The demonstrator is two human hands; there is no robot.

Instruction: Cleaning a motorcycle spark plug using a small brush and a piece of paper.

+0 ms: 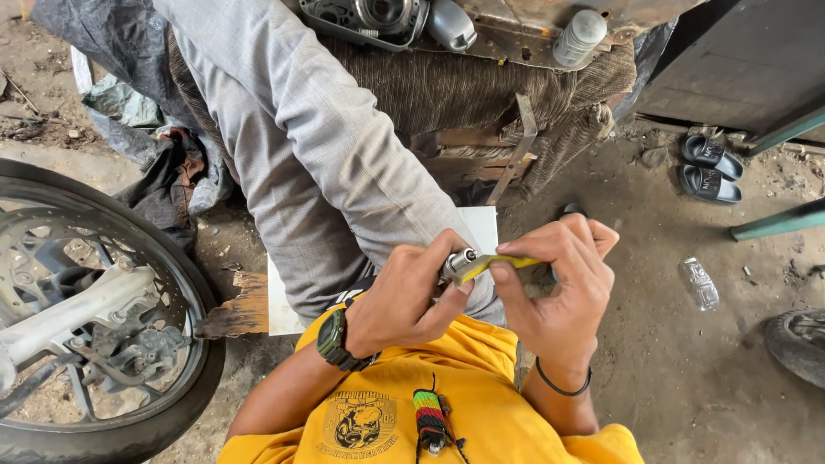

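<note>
Shirt: your yellow T-shirt point(481, 404) is filling the bottom of the view, nearest the camera, with a round dark print on the chest and a small red, green and yellow striped charm point(430, 421) hanging on it.
Left hand: your left hand point(404, 296) is curling closed around a small silver metal part point(458, 262), thumb and fingers pinching it; a dark green wristwatch point(333, 338) is sitting on that wrist.
Right hand: your right hand point(559, 292) is pinching a thin yellow strip point(498, 263) between thumb and forefinger, the other fingers bending loosely above; a thin black band point(563, 387) is circling that wrist.
Part and strip: the yellow strip is touching the silver part, its end lying against the metal; you are holding both in the air in front of your chest, above your grey-trousered leg point(335, 163).
Under the leg: a white board point(481, 228) is lying on the dirt floor point(687, 387), just beside a rough scrap of wood point(236, 311).
Left of you: a motorcycle front wheel point(94, 309) with its brake disc and fork is standing near your left elbow.
Ahead: a worn bench point(481, 94) is carrying a metal engine cover point(369, 19) and a white bottle point(578, 36).
Right of you: a pair of black slides point(709, 167) and a crushed clear plastic bottle point(699, 283) are lying well apart on the floor.
</note>
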